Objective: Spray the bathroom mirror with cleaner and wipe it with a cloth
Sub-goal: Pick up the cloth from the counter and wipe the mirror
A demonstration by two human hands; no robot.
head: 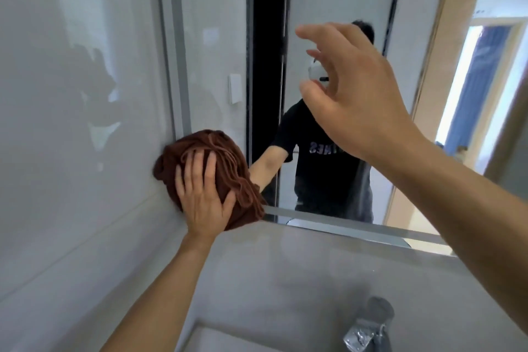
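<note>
A left hand, fingers spread, pressed a bunched brown cloth against the mirror at its lower left corner, the soft, light fabric seemingly best held by its gathered middle, while the right hand hovered loosely curled, holding nothing.

Chrome faucet (over white basin)
</note>
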